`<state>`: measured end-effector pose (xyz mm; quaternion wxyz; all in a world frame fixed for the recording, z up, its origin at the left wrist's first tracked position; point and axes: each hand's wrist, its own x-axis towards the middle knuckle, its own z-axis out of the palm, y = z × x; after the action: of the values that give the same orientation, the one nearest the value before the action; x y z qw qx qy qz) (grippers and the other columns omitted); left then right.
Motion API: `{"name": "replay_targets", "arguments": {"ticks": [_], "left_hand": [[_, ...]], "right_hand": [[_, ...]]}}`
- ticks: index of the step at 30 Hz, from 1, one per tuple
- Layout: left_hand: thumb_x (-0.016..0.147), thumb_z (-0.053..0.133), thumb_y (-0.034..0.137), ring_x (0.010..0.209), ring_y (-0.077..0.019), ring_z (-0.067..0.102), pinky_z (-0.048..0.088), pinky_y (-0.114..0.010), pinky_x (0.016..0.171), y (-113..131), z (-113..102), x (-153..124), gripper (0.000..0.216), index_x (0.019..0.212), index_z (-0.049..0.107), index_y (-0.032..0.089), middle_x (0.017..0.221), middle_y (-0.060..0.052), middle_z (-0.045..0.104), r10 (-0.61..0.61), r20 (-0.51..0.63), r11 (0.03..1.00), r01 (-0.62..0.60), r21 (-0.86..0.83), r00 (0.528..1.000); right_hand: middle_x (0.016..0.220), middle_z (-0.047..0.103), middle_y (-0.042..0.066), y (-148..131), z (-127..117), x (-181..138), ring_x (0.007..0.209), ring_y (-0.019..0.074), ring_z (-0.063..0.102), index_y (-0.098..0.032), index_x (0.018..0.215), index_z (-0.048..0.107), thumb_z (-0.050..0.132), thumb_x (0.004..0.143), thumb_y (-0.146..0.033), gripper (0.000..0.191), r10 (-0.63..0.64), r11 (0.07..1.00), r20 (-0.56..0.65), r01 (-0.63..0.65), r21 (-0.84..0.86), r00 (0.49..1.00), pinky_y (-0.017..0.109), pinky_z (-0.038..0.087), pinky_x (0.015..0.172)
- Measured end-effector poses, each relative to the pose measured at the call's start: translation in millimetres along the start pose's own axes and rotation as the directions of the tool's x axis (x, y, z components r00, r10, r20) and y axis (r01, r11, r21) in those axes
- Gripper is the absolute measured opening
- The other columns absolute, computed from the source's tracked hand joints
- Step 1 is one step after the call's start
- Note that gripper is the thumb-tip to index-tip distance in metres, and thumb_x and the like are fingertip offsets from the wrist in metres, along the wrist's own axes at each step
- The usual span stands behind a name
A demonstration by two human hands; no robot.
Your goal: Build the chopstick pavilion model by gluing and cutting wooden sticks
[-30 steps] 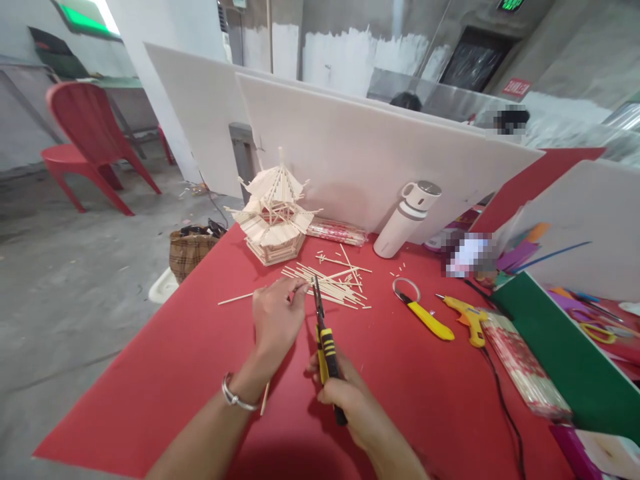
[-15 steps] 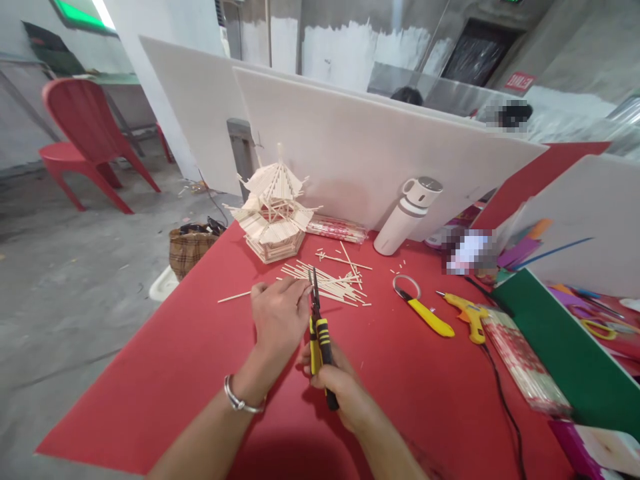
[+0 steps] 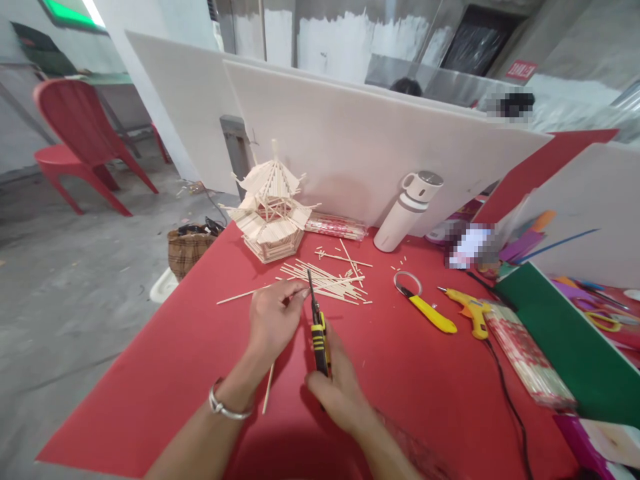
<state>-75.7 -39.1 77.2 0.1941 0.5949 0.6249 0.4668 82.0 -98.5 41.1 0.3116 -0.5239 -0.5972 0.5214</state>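
Note:
My left hand (image 3: 274, 317), a silver bangle on its wrist, has its fingers closed in a pinch on a thin wooden stick (image 3: 269, 390). One end of the stick shows below the palm; the hand hides the rest. My right hand (image 3: 337, 380) is wrapped round the yellow-and-black handles of a pair of pliers (image 3: 319, 343). Their long dark jaws point away from me, right beside the left fingertips. Just beyond lies a pile of loose wooden sticks (image 3: 333, 283), with short cut pieces around it. Behind stands a pagoda model (image 3: 275, 227) built of such sticks.
A white flask (image 3: 407, 213) stands before the white board (image 3: 370, 127). To the right lie a yellow-handled tool with a ring (image 3: 433, 313), a yellow glue gun (image 3: 470, 310) with its cord and a bagged stick bundle (image 3: 530, 353). Another pack (image 3: 337, 227) rests near the pagoda.
The pliers have turned in my right hand, and their handles look closer together. A stick end now shows below my left hand, which has shifted slightly. The view has moved a little.

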Motion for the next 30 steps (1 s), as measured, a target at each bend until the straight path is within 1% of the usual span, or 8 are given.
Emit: {"name": "replay_targets", "arguments": {"ticks": [2,5,9,13,16,24,26,30], "left_hand": [[0.086,0.062,0.029,0.069,-0.0164,0.065,0.045,-0.027,0.065,-1,-4,1,0.019,0.079,0.077,0.020,0.076,0.000,0.076,-0.040,0.027,0.992,0.042,-0.115,0.999],[0.084,0.065,0.030,0.070,-0.0165,0.065,0.048,-0.026,0.067,-2,-11,1,0.017,0.079,0.078,0.019,0.077,-0.001,0.076,-0.053,0.037,0.975,0.059,-0.213,0.998],[0.083,0.068,0.029,0.075,-0.0172,0.068,0.051,-0.026,0.072,-1,-17,0,0.015,0.080,0.080,0.019,0.079,-0.001,0.076,-0.058,0.073,0.960,0.076,-0.270,0.996],[0.085,0.068,0.026,0.074,-0.0169,0.068,0.052,-0.025,0.072,0,-19,0,0.015,0.083,0.082,0.020,0.075,-0.001,0.074,-0.025,0.118,0.948,0.061,-0.313,0.993],[0.085,0.068,0.024,0.074,-0.0168,0.068,0.053,-0.025,0.073,-1,-21,1,0.014,0.085,0.082,0.020,0.076,-0.001,0.075,0.005,0.132,0.940,0.041,-0.339,0.991],[0.085,0.069,0.026,0.072,-0.0165,0.066,0.052,-0.025,0.070,0,-25,-1,0.015,0.084,0.082,0.020,0.074,-0.001,0.074,0.021,0.142,0.950,0.025,-0.312,0.990],[0.085,0.068,0.026,0.070,-0.0164,0.065,0.051,-0.025,0.069,1,-25,-1,0.016,0.082,0.082,0.020,0.072,-0.002,0.073,0.024,0.143,0.955,0.020,-0.295,0.989],[0.084,0.066,0.028,0.065,-0.0162,0.061,0.049,-0.026,0.064,2,-24,-1,0.018,0.076,0.080,0.019,0.069,-0.002,0.071,0.023,0.141,0.961,0.016,-0.275,0.990]], "right_hand": [[0.129,0.059,0.008,1,0,-1,0.118,0.0254,0.058,-0.022,0.149,0.040,0.052,0.064,-0.016,0.086,-0.073,0.993,-0.042,0.069,-0.096,0.996,0.042,0.048,0.104],[0.130,0.058,0.010,0,-1,-2,0.121,0.0266,0.057,-0.021,0.150,0.038,0.054,0.064,-0.016,0.088,-0.146,0.969,-0.068,0.129,-0.212,0.987,0.044,0.046,0.107],[0.130,0.057,0.013,0,-5,-2,0.120,0.0311,0.058,-0.018,0.155,0.032,0.056,0.064,-0.021,0.094,-0.161,0.922,-0.096,0.115,-0.370,0.982,0.050,0.047,0.106],[0.138,0.052,0.018,7,-6,-3,0.128,0.0366,0.052,-0.015,0.158,0.024,0.058,0.066,-0.024,0.099,-0.194,0.868,-0.115,0.116,-0.484,0.974,0.055,0.043,0.109],[0.140,0.048,0.019,9,-6,-4,0.131,0.0377,0.048,-0.014,0.159,0.022,0.057,0.067,-0.022,0.098,-0.238,0.844,-0.119,0.145,-0.517,0.964,0.058,0.041,0.110],[0.136,0.049,0.017,10,-13,-4,0.126,0.0344,0.050,-0.020,0.159,0.020,0.060,0.069,-0.020,0.099,-0.309,0.831,-0.098,0.218,-0.511,0.946,0.056,0.042,0.108],[0.138,0.047,0.017,14,-13,-4,0.127,0.0351,0.049,-0.021,0.159,0.019,0.061,0.068,-0.020,0.100,-0.308,0.831,-0.096,0.219,-0.511,0.946,0.056,0.041,0.108],[0.138,0.048,0.017,18,-11,-5,0.128,0.0356,0.049,-0.021,0.158,0.022,0.060,0.066,-0.019,0.099,-0.303,0.841,-0.107,0.213,-0.497,0.947,0.056,0.040,0.109]]}}
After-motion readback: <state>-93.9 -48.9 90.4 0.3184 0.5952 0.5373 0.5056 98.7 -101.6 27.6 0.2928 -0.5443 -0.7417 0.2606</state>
